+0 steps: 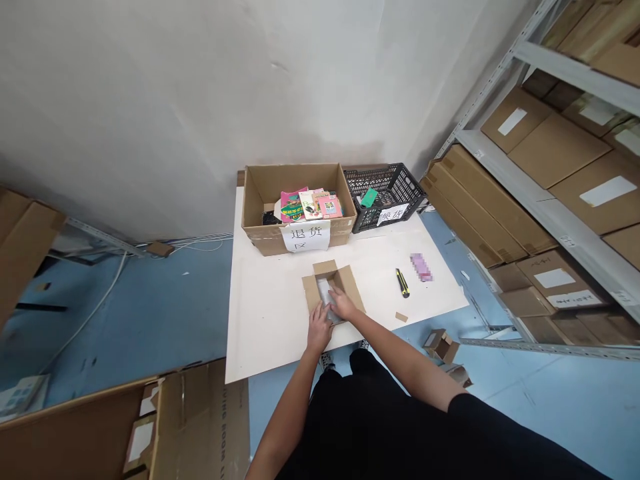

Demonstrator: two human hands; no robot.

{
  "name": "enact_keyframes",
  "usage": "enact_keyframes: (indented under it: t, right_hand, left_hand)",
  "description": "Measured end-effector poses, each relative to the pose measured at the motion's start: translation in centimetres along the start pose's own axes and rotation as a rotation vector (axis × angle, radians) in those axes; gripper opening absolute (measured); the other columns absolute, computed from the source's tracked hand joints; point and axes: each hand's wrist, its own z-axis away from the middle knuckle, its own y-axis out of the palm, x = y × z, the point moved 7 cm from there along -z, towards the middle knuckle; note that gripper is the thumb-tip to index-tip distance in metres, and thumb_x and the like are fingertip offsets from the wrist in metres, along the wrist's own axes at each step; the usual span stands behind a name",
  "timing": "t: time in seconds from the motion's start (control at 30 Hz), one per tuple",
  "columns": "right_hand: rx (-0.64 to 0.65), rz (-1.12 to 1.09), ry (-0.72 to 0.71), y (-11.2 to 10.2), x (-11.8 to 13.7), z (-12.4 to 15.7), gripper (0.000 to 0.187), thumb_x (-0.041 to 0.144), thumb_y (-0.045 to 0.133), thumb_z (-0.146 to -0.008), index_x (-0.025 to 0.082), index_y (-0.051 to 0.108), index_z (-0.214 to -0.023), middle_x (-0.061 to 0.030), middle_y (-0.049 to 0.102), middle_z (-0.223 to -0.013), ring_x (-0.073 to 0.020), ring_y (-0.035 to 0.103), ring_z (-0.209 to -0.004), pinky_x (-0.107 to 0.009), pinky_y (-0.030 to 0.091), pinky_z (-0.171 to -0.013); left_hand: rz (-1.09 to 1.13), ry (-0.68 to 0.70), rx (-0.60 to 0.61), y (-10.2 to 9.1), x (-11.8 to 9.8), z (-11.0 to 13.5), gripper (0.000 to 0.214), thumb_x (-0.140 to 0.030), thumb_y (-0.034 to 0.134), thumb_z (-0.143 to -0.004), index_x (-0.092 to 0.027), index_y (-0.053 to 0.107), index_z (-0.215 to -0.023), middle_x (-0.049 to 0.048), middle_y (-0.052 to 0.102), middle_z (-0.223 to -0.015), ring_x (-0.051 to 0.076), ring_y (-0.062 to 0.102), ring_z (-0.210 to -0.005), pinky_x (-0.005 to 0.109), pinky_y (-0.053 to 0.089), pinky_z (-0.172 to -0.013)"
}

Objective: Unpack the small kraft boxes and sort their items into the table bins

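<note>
A small cardboard box (354, 287) stands with its flaps spread near the front edge of the white table. Inside lies a pale, whitish packet (325, 291), partly covered by my fingers; its kind is not clear. My right hand (343, 305) reaches into the box from the right, fingers closed on the packet. At the near left side, my left hand (319, 327) has its fingers bent over the box's edge, fingertips close to the packet. To the right lie a black and yellow utility knife (403, 283) and a scrap of cardboard (401, 317).
A large carton (257, 240) of booklets and a black plastic crate (385, 183) stand at the table's back. A blurred pinkish-purple item (421, 267) lies at right. Shelves of boxes (550, 150) flank the right side; an opened small carton (440, 345) sits on the floor.
</note>
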Motion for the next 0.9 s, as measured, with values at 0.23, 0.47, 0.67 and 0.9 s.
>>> enact_keyframes:
  t: [0.23, 0.47, 0.67, 0.9]
  right_hand:
    - [0.319, 0.110, 0.158, 6.4, 1.8, -3.6, 0.111, 0.027, 0.084, -0.082, 0.026, 0.018, -0.171, -0.0166, 0.002, -0.178, -0.0382, 0.009, -0.163, -0.048, 0.024, -0.128]
    - [0.428, 0.298, 0.200, 10.4, 2.5, -2.1, 0.093, 0.023, 0.073, -0.088, 0.018, 0.027, -0.168, -0.0201, 0.010, -0.177, -0.0396, 0.009, -0.162, -0.056, 0.020, -0.126]
    - [0.268, 0.313, 0.117, 6.9, 3.6, -1.7, 0.051, 0.016, 0.055, -0.098, 0.016, 0.055, -0.148, -0.0220, 0.057, -0.149, -0.0328, 0.048, -0.141, -0.049, 0.034, -0.117]
    - [0.156, 0.162, -0.027, -0.3, 6.3, -2.7, 0.038, 0.015, 0.061, -0.094, 0.024, 0.071, -0.130, -0.0088, 0.071, -0.131, -0.0252, 0.067, -0.116, -0.036, 0.043, -0.106]
  left_hand:
    - [-0.052, -0.053, 0.006, -0.5, 1.4, 4.6, 0.017, -0.014, 0.064, -0.088, -0.021, 0.075, -0.078, 0.0091, 0.053, -0.160, 0.034, 0.026, -0.160, 0.062, 0.031, -0.127]
    - [-0.104, -0.140, -0.009, -1.0, 1.5, 5.9, 0.012, -0.020, 0.067, -0.091, -0.022, 0.076, -0.083, 0.0095, 0.046, -0.166, 0.036, 0.030, -0.159, 0.059, 0.041, -0.120]
    - [-0.137, -0.120, -0.011, -0.8, 1.1, 5.5, 0.011, -0.019, 0.069, -0.089, -0.022, 0.074, -0.080, 0.0097, 0.048, -0.164, 0.035, 0.033, -0.158, 0.057, 0.041, -0.120]
    - [-0.201, -0.210, -0.105, -2.8, 2.9, 4.6, 0.010, -0.016, 0.070, -0.085, -0.022, 0.075, -0.080, 0.0096, 0.047, -0.165, 0.036, 0.037, -0.155, 0.054, 0.046, -0.116]
